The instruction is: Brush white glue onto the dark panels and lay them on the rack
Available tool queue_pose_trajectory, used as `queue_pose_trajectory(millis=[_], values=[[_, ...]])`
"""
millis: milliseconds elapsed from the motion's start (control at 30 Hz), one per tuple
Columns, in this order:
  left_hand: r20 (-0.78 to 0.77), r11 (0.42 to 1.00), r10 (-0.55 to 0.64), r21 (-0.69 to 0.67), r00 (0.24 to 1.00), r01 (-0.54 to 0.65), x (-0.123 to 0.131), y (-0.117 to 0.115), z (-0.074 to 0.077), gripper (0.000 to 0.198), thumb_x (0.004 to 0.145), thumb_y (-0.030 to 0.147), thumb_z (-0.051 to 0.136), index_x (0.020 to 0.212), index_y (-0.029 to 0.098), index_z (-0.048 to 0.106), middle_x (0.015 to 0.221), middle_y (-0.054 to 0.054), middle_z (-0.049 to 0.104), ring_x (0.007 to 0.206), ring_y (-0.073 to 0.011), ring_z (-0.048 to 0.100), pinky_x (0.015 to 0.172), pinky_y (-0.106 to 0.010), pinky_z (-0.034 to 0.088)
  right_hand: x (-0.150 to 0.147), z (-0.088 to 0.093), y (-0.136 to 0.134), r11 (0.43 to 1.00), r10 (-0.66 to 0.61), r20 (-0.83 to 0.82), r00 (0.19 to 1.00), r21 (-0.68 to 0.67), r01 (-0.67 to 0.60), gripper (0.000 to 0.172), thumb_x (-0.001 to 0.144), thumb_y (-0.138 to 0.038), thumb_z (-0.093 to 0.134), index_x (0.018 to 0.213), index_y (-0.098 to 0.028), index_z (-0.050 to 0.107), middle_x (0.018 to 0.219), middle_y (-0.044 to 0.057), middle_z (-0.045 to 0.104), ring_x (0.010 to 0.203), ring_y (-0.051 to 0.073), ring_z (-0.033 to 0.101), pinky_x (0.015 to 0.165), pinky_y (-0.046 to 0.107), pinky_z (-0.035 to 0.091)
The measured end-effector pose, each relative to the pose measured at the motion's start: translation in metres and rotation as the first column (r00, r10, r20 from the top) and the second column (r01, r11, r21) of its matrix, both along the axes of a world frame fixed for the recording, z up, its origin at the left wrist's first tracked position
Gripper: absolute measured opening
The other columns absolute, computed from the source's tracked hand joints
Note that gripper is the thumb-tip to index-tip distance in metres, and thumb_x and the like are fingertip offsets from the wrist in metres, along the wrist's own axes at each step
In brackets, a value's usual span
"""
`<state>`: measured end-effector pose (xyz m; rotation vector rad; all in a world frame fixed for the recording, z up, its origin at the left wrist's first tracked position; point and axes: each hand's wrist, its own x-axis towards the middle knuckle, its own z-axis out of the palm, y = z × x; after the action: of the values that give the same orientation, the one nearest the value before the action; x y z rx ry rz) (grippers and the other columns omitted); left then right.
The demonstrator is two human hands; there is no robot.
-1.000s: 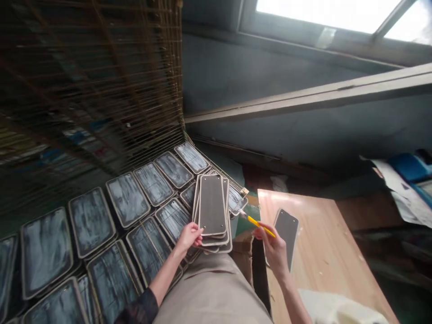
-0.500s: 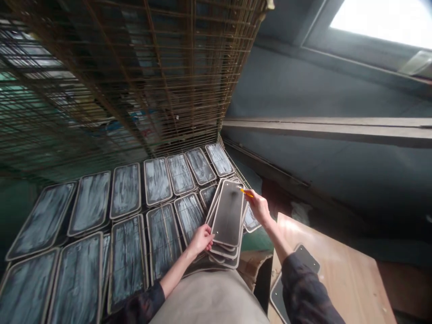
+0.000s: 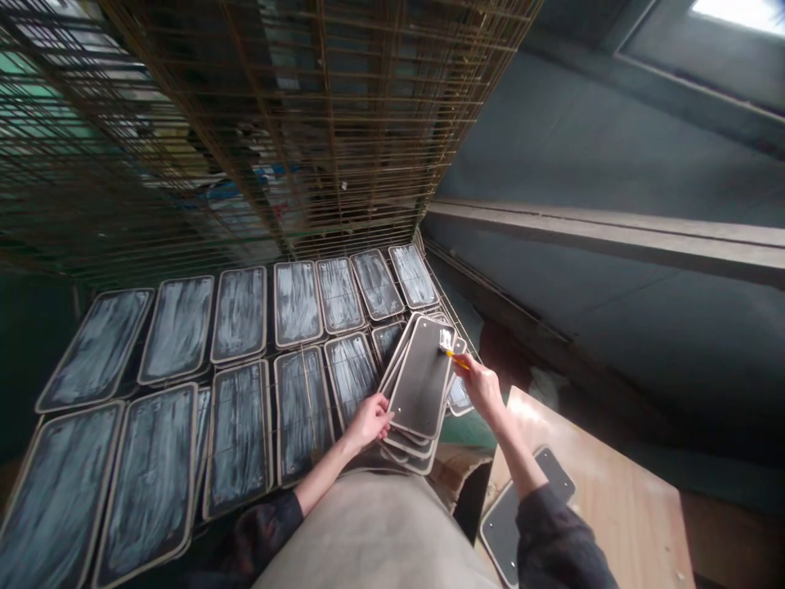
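Note:
My right hand [image 3: 480, 386] grips a paintbrush [image 3: 457, 360] with a yellow-orange handle. Its bristles touch the upper right of a dark grey rounded board [image 3: 420, 380] with a pale rim, where a patch of white paint [image 3: 446, 338] shows. That board tops a fanned stack of similar boards [image 3: 410, 460] in front of my body. At the stack's lower left edge, my left hand [image 3: 370, 420] pinches the top board between thumb and fingers. Small bright spots sit near the board's corners.
White-streaked boards [image 3: 239, 315] lie in rows on a wire rack [image 3: 455, 315] to the left and ahead. A wire grid [image 3: 343, 123] rises above them. On the right, a wooden table [image 3: 619, 491] holds an unpainted dark board [image 3: 500, 532]. A cardboard box [image 3: 459, 474] stands beside the stack.
White paint now shows on the top board's upper right, where there was only a dark shadow and the brush tip. The brush has moved slightly down. The view has shifted a little.

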<state>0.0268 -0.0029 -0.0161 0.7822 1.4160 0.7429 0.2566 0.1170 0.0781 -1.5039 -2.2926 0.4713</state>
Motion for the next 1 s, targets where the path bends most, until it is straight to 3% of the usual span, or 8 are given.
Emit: queue_pose_trajectory(millis=[100,233,400,467,567,800,1000], values=[[0.014,1.000,-0.001,0.004,1.000,0.001,-0.001,-0.001,0.002,0.021,0.078,0.029,0.060,0.077,0.017,0.042,0.049,0.006,0.056,0.034,-0.0072,0.049,0.034,-0.015,0.035,0.003,0.012,-0.040,0.992,0.033,-0.009,0.999,-0.118,-0.034,0.025,0.093,-0.035,0.040,0.105,-0.023,0.058,0.084,0.003,0.070,0.068,0.017,0.067,0.058,0.024,0.046],[0.018,1.000,-0.002,0.008,1.000,0.002,-0.001,-0.001,0.005,0.023,0.077,0.030,0.061,0.076,0.017,0.042,0.050,0.005,0.056,0.034,-0.0071,0.050,0.035,-0.015,0.035,0.001,0.031,-0.090,0.938,0.082,-0.094,0.992,-0.330,-0.109,0.026,0.095,-0.036,0.037,0.105,-0.023,0.057,0.083,0.003,0.069,0.072,0.017,0.067,0.062,0.024,0.047],[0.011,1.000,-0.004,-0.001,1.000,0.004,-0.001,0.000,0.007,0.022,0.077,0.027,0.061,0.076,0.017,0.042,0.050,0.005,0.056,0.035,-0.0074,0.050,0.035,-0.015,0.036,-0.003,0.044,-0.108,0.860,0.088,-0.190,0.978,-0.480,-0.171,0.027,0.094,-0.040,0.038,0.100,-0.022,0.058,0.068,-0.001,0.065,0.062,0.015,0.064,0.060,0.024,0.047],[0.013,1.000,-0.003,0.000,1.000,0.003,-0.001,-0.001,0.007,0.021,0.077,0.026,0.060,0.076,0.017,0.042,0.049,0.005,0.055,0.034,-0.0073,0.050,0.035,-0.015,0.036,-0.004,0.041,-0.096,0.850,0.071,-0.241,0.968,-0.493,-0.186,0.028,0.094,-0.041,0.039,0.100,-0.021,0.058,0.065,-0.001,0.064,0.060,0.015,0.064,0.060,0.024,0.048],[0.023,1.000,0.004,0.002,1.000,-0.004,-0.001,-0.001,0.005,0.019,0.078,0.024,0.060,0.077,0.017,0.042,0.049,0.006,0.055,0.034,-0.0071,0.050,0.035,-0.015,0.035,-0.005,0.026,-0.061,0.878,0.008,-0.331,0.944,-0.449,-0.165,0.031,0.092,-0.044,0.040,0.100,-0.020,0.058,0.065,0.000,0.064,0.059,0.016,0.065,0.059,0.026,0.050],[0.024,1.000,0.023,-0.009,0.999,-0.023,0.000,-0.001,0.004,0.017,0.078,0.022,0.058,0.078,0.017,0.041,0.048,0.007,0.054,0.033,-0.0073,0.049,0.034,-0.015,0.035,-0.015,-0.007,0.031,0.984,-0.091,-0.405,0.910,-0.175,0.020,0.033,0.089,-0.046,0.044,0.099,-0.019,0.060,0.068,0.003,0.066,0.061,0.017,0.066,0.059,0.027,0.052],[0.022,0.999,0.048,0.001,0.999,-0.048,0.001,-0.002,0.008,0.016,0.077,0.021,0.059,0.078,0.017,0.043,0.049,0.007,0.054,0.033,-0.0075,0.049,0.034,-0.016,0.036,-0.037,-0.009,0.061,0.999,-0.022,-0.331,0.944,-0.030,0.013,0.032,0.092,-0.042,0.041,0.104,-0.020,0.059,0.073,0.003,0.068,0.065,0.017,0.067,0.062,0.026,0.050]])
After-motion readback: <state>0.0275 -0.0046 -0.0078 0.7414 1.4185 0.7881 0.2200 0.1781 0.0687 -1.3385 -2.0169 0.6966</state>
